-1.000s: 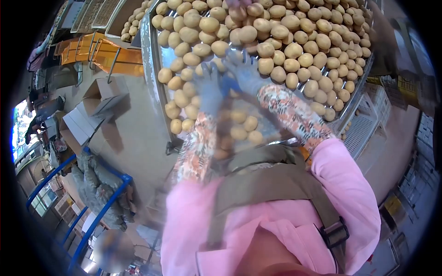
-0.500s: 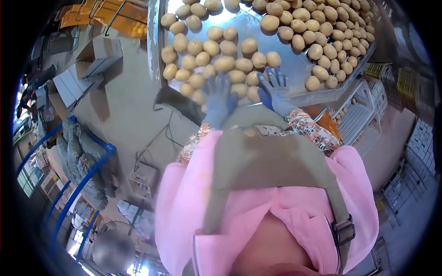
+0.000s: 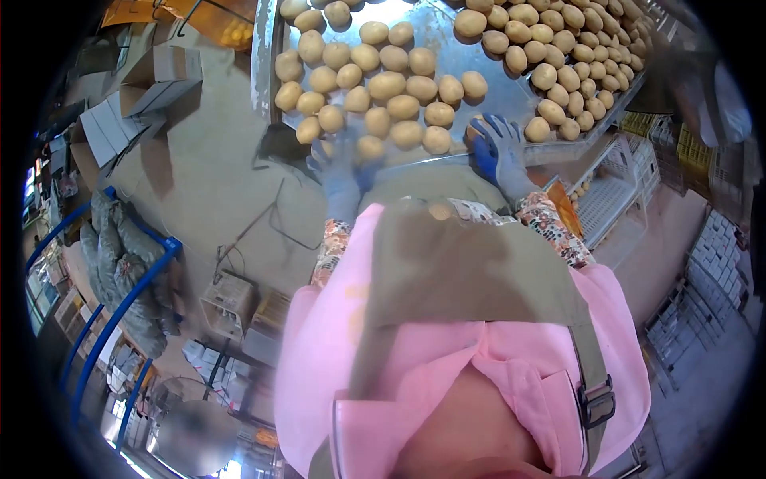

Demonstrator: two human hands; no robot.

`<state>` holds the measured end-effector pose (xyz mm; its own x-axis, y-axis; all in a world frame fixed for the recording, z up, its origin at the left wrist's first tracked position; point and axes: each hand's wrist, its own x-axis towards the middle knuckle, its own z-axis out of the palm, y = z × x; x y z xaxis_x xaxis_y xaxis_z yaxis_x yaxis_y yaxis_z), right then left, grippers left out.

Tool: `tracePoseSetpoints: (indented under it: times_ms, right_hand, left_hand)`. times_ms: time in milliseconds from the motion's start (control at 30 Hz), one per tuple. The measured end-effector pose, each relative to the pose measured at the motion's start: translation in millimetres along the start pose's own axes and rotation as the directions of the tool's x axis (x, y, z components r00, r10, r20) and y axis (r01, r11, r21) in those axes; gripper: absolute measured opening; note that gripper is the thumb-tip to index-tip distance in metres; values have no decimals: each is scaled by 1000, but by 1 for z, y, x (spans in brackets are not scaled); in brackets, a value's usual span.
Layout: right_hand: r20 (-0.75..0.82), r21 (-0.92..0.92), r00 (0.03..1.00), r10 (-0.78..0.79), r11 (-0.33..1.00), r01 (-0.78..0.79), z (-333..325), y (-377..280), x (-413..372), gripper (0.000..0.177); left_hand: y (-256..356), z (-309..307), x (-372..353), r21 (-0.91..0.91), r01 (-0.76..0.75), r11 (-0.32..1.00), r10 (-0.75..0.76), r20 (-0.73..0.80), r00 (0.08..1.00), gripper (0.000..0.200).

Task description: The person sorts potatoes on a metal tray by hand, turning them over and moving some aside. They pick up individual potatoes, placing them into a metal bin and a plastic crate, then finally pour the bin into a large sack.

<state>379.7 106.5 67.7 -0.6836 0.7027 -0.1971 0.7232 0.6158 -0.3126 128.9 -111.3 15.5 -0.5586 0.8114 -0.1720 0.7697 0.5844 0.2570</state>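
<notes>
- Your left hand [image 3: 338, 172], in a blue glove, lies at the near rim of the metal worktop [image 3: 499, 89]. It is blurred. The fingers appear spread and released, with nothing seen in them.
- A potato [image 3: 371, 147] sits just beside the fingertips of that hand. Whether glove and potato touch cannot be told.
- Your right hand [image 3: 501, 152], also in a blue glove, rests at the same near rim, well apart from the left. Its fingers curve up and towards the left.
- A second potato [image 3: 474, 125] shows just past those curved fingers, partly hidden by the glove. You cannot tell from this view whether the hand grips it or only lies against it.
- The potatoes [image 3: 403, 106] lie in a loose cluster on the worktop between and beyond your hands. A denser heap [image 3: 558, 48] fills the far right of the surface.
- Floral sleeves [image 3: 550, 227] cover both forearms. A grey-brown apron [image 3: 463, 263] lies over your pink top [image 3: 487, 359].
- A white slatted crate [image 3: 618, 199] stands below the worktop's right end, with a few small potatoes inside it.
- Flat cardboard boxes [image 3: 148, 84] lie on the floor to the left.
- Filled sacks [image 3: 120, 271] rest against a blue frame [image 3: 132, 295] at lower left.
</notes>
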Motion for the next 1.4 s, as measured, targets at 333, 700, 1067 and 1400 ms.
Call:
tracePoseSetpoints:
  times_ms: [333,700,1067,1400]
  right_hand:
    - [-76,48,924,-374,924,378,44,-45,119,53]
    - [-151,12,986,-77,997,79,-17,31,101,53]
    - [464,-246,879,-108,938,245,11,-88,164,62]
    - [-51,539,891,-452,738,405,-6,-29,91,41]
  left_hand:
    - [30,-20,58,-94,-185,978,161,-218,963,71]
    - [-32,7,2,-166,139,976,-160,-121,980,72]
    - [4,-15,33,-219,-8,976,-67,-334,940,54]
    - [49,-46,205,-132,-338,932,288,-295,911,41]
